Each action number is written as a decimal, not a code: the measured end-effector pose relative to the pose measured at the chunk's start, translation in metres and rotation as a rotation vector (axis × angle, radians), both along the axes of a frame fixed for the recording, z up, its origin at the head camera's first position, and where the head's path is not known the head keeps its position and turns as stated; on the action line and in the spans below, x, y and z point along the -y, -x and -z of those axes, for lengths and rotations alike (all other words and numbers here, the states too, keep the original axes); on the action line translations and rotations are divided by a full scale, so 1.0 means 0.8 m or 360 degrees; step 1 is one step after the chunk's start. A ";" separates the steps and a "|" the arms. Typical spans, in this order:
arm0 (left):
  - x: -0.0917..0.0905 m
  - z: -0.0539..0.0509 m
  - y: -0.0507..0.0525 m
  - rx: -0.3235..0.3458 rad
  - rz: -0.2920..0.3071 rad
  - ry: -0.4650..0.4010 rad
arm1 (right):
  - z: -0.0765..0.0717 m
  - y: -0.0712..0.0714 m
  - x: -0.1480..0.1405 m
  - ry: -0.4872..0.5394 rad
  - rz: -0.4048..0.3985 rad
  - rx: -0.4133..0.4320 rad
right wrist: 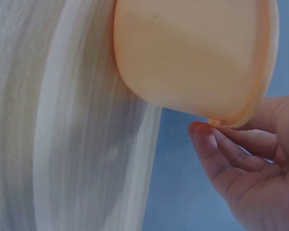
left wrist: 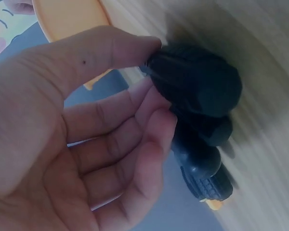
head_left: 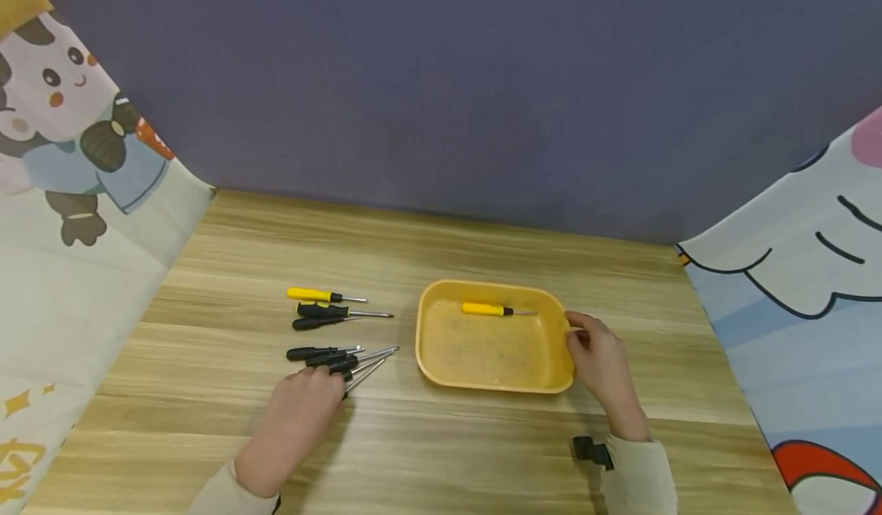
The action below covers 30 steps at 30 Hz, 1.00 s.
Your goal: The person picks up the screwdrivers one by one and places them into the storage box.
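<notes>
My left hand (head_left: 301, 414) is over a group of black-handled screwdrivers (head_left: 324, 358) on the left of the table. In the left wrist view, thumb and curled fingers of the left hand (left wrist: 101, 115) pinch one thick black handle (left wrist: 197, 79), with other dark handles beside it. The yellow tray (head_left: 482, 386) stands right of the group, holding one yellow-handled screwdriver (head_left: 485, 310). At the tray's right end my right hand (head_left: 606, 369) pinches the rim; in the right wrist view the right hand (right wrist: 250, 159) has its fingertips at the edge of the tray (right wrist: 192, 57).
Behind the group lie a yellow-handled screwdriver (head_left: 310, 294) and two black-handled ones (head_left: 324, 311), shafts pointing right. A dark partition (head_left: 441, 102) rises along the table's back edge, with printed cloths (head_left: 89, 255) at both sides.
</notes>
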<state>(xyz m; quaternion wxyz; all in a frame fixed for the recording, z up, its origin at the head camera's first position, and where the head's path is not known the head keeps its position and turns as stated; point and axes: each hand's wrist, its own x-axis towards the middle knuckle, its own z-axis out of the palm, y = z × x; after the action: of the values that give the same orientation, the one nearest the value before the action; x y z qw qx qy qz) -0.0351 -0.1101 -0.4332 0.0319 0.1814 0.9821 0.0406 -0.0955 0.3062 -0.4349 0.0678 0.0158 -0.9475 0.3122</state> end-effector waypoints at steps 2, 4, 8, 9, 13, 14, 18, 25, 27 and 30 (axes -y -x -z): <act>0.001 -0.002 0.001 0.0014 -0.0001 0.0001 | 0.000 0.000 0.000 0.0007 0.0000 0.0006; 0.003 -0.006 0.002 -0.0002 0.0008 0.0002 | -0.001 0.000 0.000 0.0012 -0.0001 0.0012; 0.006 -0.016 0.006 -0.0096 0.0047 -0.0012 | -0.002 0.000 0.000 0.0025 0.0000 0.0024; 0.007 -0.019 0.008 -0.0118 0.0059 -0.0019 | -0.002 0.000 0.000 0.0024 0.0001 0.0028; 0.009 -0.033 0.019 -0.0196 0.0115 -0.0045 | -0.003 0.000 0.000 0.0022 0.0004 0.0043; 0.009 -0.036 0.022 -0.0224 0.0139 -0.0055 | -0.003 0.000 0.000 0.0023 0.0006 0.0045; 0.002 -0.053 0.040 -0.0318 0.0268 -0.0095 | -0.003 -0.001 -0.002 0.0031 0.0015 0.0046; -0.041 -0.081 0.077 -0.0269 0.0485 -0.0044 | 0.000 -0.002 -0.004 0.0023 0.0017 0.0028; -0.057 -0.086 0.088 -0.0255 0.0547 -0.0036 | 0.001 -0.001 -0.004 0.0028 0.0011 0.0024; -0.083 -0.090 0.104 -0.0220 0.0636 -0.0048 | 0.002 0.000 -0.005 0.0032 0.0000 0.0002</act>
<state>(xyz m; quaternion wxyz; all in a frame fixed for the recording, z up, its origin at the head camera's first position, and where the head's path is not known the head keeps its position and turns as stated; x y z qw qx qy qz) -0.1183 -0.0437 -0.3615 -0.0308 0.3755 0.9256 0.0357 -0.0953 0.3098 -0.4368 0.0673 0.0149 -0.9443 0.3218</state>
